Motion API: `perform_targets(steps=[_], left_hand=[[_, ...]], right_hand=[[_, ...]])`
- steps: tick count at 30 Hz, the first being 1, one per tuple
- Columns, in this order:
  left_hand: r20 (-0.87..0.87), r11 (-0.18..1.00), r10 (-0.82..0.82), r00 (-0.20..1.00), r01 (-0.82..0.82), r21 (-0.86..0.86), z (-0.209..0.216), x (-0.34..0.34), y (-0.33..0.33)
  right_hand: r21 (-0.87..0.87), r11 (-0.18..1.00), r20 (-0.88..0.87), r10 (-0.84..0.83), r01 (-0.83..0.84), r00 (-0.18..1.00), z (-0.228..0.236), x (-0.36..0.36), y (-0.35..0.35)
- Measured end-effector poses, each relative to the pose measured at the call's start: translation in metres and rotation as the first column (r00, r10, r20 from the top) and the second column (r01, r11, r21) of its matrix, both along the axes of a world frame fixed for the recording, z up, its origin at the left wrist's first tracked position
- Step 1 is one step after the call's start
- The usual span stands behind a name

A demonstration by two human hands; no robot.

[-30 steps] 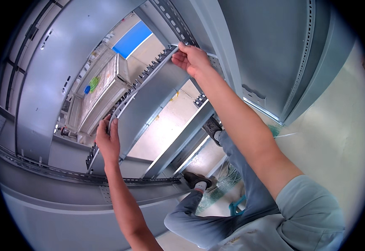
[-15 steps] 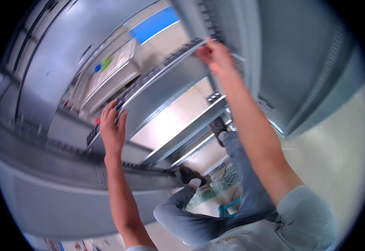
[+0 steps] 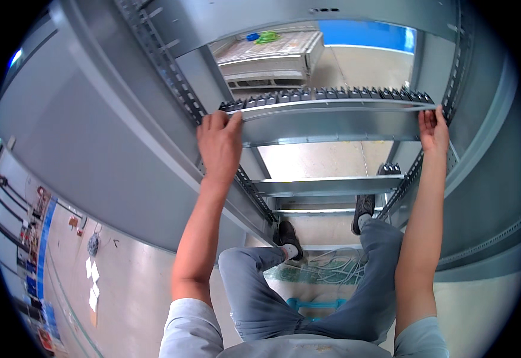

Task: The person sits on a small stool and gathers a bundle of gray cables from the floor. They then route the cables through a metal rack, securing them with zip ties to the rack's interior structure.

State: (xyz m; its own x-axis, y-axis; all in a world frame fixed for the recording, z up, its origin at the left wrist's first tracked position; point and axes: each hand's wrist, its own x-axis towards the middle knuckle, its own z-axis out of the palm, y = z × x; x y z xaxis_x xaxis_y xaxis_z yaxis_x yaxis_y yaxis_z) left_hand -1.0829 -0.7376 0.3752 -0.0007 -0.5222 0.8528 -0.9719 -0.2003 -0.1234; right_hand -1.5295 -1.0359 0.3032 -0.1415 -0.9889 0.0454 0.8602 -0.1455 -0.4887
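A long grey metal mounting panel spans the cabinet frame, carrying a row of black terminal-like blocks along its far upper edge. At its left end my left hand is closed over the upper edge, fingers curled to the far side. My right hand grips the right end, fingers bent at the edge. Both ends lie close beside the slotted uprights, the left one and the right one. Whether the panel touches them is hidden by my hands.
Below runs a lower crossbar with small black blocks at its right. Grey cabinet sides flank me. Coiled cable and a teal stool-like frame are near my legs. Beyond the frame stands a pale cart.
My view has turned, so the panel that ran diagonally now looks nearly level. The left hand has shifted to the panel's left end; the right hand stays at the right end.
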Motion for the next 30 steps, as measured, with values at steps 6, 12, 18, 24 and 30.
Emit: perform_targets(steps=[6,12,18,24,30], left_hand=[[-0.550,0.958,-0.287,0.785,0.231,-0.170,-0.032,0.023,-0.013],[-0.461,0.953,-0.302,0.834,0.247,-0.177,-0.033,0.028,-0.006],[-0.645,0.939,-0.333,0.687,0.183,-0.290,-0.038,0.021,-0.013],[-0.734,0.734,-0.676,0.072,0.154,-0.661,-0.045,0.006,-0.030],[-0.522,0.538,-0.835,-0.173,-0.055,-0.841,-0.059,0.014,-0.058]], right_hand=[[0.010,1.000,-0.054,-0.020,0.021,0.998,0.005,0.000,0.007],[-0.014,1.000,-0.071,-0.014,0.013,0.997,0.005,0.001,0.010],[0.005,1.000,-0.064,-0.025,0.025,0.998,0.004,0.000,0.007],[0.023,0.999,-0.073,-0.029,0.031,0.997,0.002,-0.001,0.007],[0.009,1.000,-0.080,-0.024,0.025,0.997,0.001,-0.001,0.003]])
